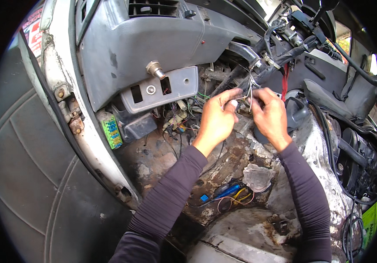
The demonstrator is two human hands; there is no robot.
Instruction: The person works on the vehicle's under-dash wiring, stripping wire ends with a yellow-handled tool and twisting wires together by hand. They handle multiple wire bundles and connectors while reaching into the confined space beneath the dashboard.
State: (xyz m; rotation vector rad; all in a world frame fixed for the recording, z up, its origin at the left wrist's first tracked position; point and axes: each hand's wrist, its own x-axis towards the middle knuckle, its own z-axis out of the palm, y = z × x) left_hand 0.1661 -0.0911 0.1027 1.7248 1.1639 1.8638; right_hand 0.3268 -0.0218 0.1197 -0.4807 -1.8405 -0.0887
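Note:
Both hands are raised close together under the steering column, at a bundle of thin white wires (251, 83) that hangs down from it. My left hand (220, 115) has thumb and forefinger pinched on a wire end. My right hand (269, 113) pinches a white wire between thumb and fingers, just to the right of the other hand. The fingertips are a small gap apart, with wires running between them. Whether the two hands hold the same wire I cannot tell. Red wires (285, 82) hang behind the right hand.
A grey dashboard (153, 44) with a loose switch panel (177, 87) lies to the left. Below are tangled wires (175, 120) and a green fuse box (111, 131). On the rusty floor lie a blue tool (227, 192) and yellow wire (241, 196). The door (30, 166) stands at far left.

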